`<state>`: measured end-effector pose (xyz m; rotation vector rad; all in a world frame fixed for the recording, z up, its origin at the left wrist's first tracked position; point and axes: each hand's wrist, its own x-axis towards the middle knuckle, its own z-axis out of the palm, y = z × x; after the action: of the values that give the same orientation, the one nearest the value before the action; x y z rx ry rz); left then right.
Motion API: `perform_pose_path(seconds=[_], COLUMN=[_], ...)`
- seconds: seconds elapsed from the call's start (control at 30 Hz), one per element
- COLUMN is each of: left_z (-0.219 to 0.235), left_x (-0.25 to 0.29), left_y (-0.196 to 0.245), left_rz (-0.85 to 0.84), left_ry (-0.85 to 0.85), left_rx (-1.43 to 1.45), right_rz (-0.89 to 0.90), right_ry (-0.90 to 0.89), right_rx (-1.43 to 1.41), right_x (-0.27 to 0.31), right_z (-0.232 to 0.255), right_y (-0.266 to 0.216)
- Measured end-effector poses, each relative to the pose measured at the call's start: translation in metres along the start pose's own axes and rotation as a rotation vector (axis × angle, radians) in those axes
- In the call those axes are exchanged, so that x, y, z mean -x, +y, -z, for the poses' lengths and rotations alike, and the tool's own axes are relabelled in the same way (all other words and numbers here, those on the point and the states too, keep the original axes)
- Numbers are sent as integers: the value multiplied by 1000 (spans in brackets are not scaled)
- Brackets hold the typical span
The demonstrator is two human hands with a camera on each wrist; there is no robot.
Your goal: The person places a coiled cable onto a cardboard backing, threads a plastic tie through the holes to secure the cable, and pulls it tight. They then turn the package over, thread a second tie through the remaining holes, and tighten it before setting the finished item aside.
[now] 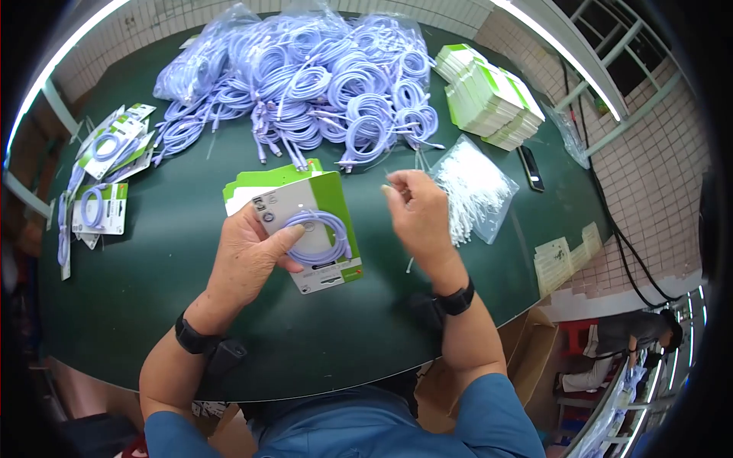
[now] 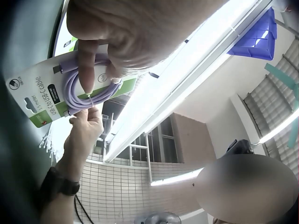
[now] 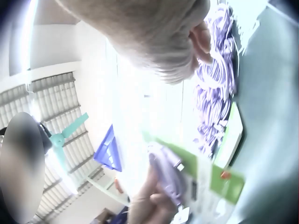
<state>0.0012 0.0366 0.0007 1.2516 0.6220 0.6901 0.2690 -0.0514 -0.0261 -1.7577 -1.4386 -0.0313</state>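
Observation:
My left hand point(image 1: 248, 256) grips a white-and-green retail card point(image 1: 330, 200), thumb pressed on the coiled lilac USB-C cable point(image 1: 336, 248) that lies on its face. Print on the card in the left wrist view reads USB C to USB-C cable. A thin white tie point(image 2: 91, 100) crosses the coil there. My right hand point(image 1: 421, 217) is raised to the right of the card, fingers curled, thumb and forefinger pinched close around a small pale tie end. Under the held card, more green-and-white cards point(image 1: 240, 187) lie on the table.
A large heap of coiled lilac cables point(image 1: 305, 84) covers the back of the green table point(image 1: 175, 305). Finished-looking carded cables point(image 1: 99, 206) lie at left. Stacked cards point(image 1: 489, 95), a bag of white ties point(image 1: 473, 187) and a phone point(image 1: 531, 168) are at right. Another person point(image 1: 630, 340) sits beyond.

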Motion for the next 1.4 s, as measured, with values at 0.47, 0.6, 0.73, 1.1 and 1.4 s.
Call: perform_pose_path(seconds=[0.47,0.6,0.73,1.1,1.4], left_z=[3,4,3,-6,0], left_x=[-2,1,4,24,18], left_y=[0,1,4,15,12], left_rz=[-33,-51,-69,-443,-814], left_ry=[-8,0,-24,-48,91], left_rx=[-17,-23,-15,-114,-506], right_rz=[-146,-191,-200,-21,-236], right_ry=[-201,-223,-244,-15,-14], right_rx=[543,649,709,246,-49], right_x=[0,1,1,-5,-17], right_z=[-1,-9,-10,3,30], right_y=[50,51,50,45,15])
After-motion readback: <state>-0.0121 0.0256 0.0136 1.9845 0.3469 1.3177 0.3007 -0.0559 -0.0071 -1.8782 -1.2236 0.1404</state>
